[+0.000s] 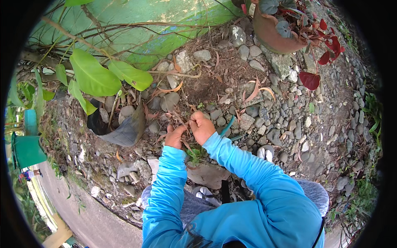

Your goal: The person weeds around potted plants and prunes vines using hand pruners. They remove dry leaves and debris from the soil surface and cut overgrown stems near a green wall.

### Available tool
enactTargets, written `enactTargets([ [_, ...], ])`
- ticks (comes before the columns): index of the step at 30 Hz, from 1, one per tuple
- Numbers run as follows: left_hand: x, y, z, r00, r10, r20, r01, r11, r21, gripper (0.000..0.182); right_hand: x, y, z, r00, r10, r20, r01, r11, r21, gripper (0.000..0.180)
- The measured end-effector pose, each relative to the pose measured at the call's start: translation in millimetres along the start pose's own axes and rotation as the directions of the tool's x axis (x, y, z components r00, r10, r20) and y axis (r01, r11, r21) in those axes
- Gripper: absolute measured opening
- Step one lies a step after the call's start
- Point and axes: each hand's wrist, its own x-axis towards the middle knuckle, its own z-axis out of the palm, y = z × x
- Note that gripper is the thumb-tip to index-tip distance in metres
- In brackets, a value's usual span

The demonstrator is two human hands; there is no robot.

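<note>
My left hand point(175, 136) and my right hand point(201, 126) meet low over the stony soil. A small tangle of dry plant stems point(177, 117) lies at their fingertips, and both hands pinch at it. How much each hand holds is partly hidden by the fingers. Just right of my right wrist, a teal curved strip, perhaps a tool handle point(228, 125), lies on the stones. A tuft of green grass point(196, 155) grows below the hands, beside a large flat stone point(208, 175).
A grey-black planting bag point(124, 131) holding stones and a broad-leaved plant point(94, 74) stands left. Behind is a green painted wall point(136, 46). A clay pot point(273, 34) with red-leaved plants sits far right. A paved path point(86, 207) and a distant person point(29, 175) appear at lower left.
</note>
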Motion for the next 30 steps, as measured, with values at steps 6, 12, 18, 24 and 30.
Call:
enactTargets([
  [6, -9.9, 12.1, -1.2, 0.996, 0.017, -0.083, -0.037, 0.969, -0.243, 0.035, 12.8, -22.6, -1.0, 0.944, -0.313, 0.1, 0.327, 0.926, -0.189, 0.013],
  [12, -27.3, 36.4, -7.4, 0.977, -0.028, -0.212, 0.001, 0.992, -0.125, 0.025, 37.8, -33.6, -15.4, 0.862, -0.223, 0.456, 0.337, 0.923, -0.186, 0.032],
  [18, -72.3, 78.7, -16.7, 0.953, -0.023, -0.303, -0.019, 0.991, -0.132, 0.027, 130.1, 9.4, 13.6, 0.952, -0.036, 0.303, 0.19, 0.848, -0.495, 0.015],
  [24, -115.9, 111.4, -2.1, 0.927, -0.12, -0.356, -0.035, 0.916, -0.399, 0.017, 206.5, -0.2, 65.1, 0.947, -0.217, 0.237, 0.315, 0.482, -0.818, 0.029],
  [30, -144.9, 127.7, -15.9, 0.922, -0.054, -0.384, -0.138, 0.88, -0.455, 0.036, 222.4, 5.4, 47.3, 0.955, -0.07, 0.289, 0.281, 0.534, -0.797, 0.025],
])
